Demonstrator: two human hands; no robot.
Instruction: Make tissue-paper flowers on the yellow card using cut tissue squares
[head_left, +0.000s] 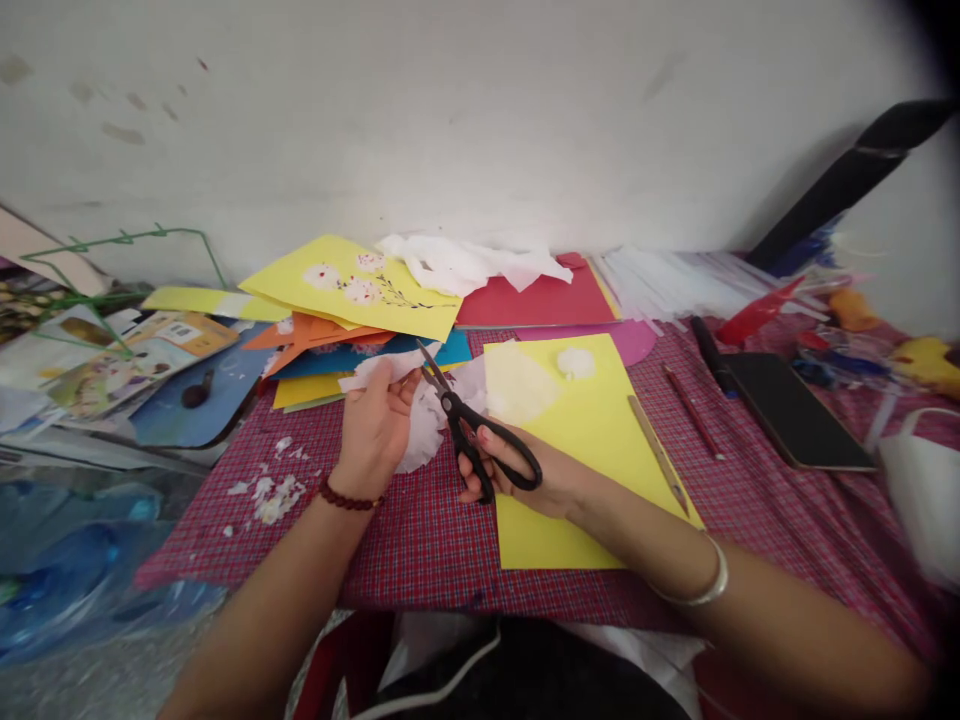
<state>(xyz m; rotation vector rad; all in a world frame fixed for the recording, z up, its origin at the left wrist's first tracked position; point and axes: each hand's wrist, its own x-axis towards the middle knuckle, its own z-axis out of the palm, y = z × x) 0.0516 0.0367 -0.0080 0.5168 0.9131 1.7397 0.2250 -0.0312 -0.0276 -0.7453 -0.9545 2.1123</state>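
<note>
Gripping black-handled scissors (470,417) at frame center, our right hand (551,476) directs them toward white tissue paper (363,380), which our left hand (377,422) pinches just left of center; a yellow paper sheet (577,450) lies right of center.

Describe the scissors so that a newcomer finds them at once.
On the red checked tablecloth, find the frontmost yellow sheet. At its left edge, the right hand holds the scissors, blades toward white paper in the left hand. Nothing else nearby has black looped handles.
</note>
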